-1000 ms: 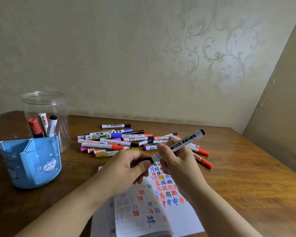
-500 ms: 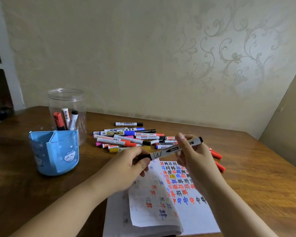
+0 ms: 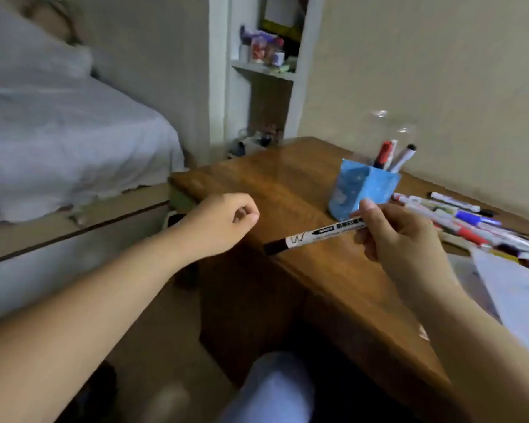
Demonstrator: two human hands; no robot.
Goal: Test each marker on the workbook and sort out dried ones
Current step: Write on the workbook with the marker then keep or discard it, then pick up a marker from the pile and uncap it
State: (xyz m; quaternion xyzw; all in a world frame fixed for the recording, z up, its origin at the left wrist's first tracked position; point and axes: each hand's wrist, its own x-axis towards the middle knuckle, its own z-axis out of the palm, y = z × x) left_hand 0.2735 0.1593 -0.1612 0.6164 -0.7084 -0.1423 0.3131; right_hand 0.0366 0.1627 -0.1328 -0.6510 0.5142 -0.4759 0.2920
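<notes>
The right hand (image 3: 400, 236) grips a white marker (image 3: 315, 235) near its rear end between thumb and fingers; the dark capped end points left, over the front edge of the wooden desk (image 3: 287, 190). The left hand (image 3: 223, 221) is loosely curled with thumb meeting forefinger; whether it holds anything cannot be told. Behind the marker stands a blue pen holder (image 3: 364, 193), with a clear jar (image 3: 391, 138) of markers behind it. Right of the holder lies a pile of markers (image 3: 471, 221), then the workbook (image 3: 510, 288) at the frame's right edge. A bed (image 3: 58, 141) lies left of the desk.
</notes>
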